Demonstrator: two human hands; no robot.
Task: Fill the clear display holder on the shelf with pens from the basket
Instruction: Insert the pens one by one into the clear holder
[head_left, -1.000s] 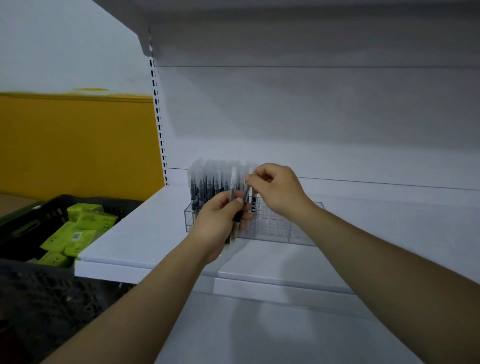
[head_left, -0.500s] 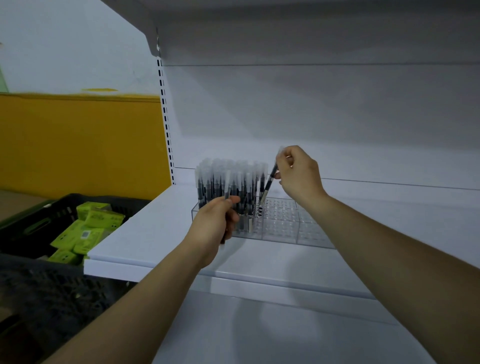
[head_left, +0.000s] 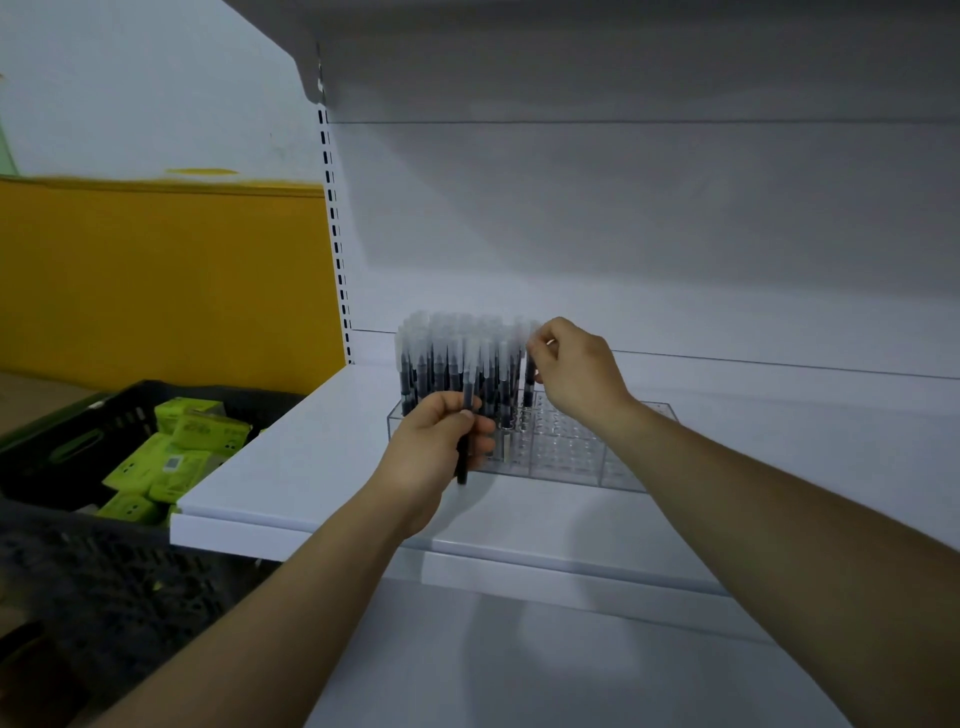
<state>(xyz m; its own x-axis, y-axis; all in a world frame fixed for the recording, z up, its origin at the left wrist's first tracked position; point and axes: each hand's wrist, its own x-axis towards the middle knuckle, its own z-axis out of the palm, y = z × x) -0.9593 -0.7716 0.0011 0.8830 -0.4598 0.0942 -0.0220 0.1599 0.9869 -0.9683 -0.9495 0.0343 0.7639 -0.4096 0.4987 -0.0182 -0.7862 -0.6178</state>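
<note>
A clear display holder (head_left: 582, 454) with a grid of holes stands on the white shelf (head_left: 311, 457). Its left part is packed with upright black pens with frosted caps (head_left: 447, 358); the right part has open holes. My right hand (head_left: 576, 371) pinches the cap of one pen (head_left: 530, 384) that stands upright at the right edge of the packed block, its tip down in the holder. In front of the holder, my left hand (head_left: 436, 452) grips one upright pen (head_left: 466, 415).
A dark plastic basket (head_left: 62, 436) sits low at the left, holding several lime-green pen boxes (head_left: 171, 457). A slotted shelf upright (head_left: 335, 234) runs up beside the shelf's left end. Another white shelf hangs overhead, and a lower one lies below.
My right hand took a pen from my left hand's bundle, carried it tilted to the right of the block, then lowered it upright into the holder. My left hand stayed in front.
</note>
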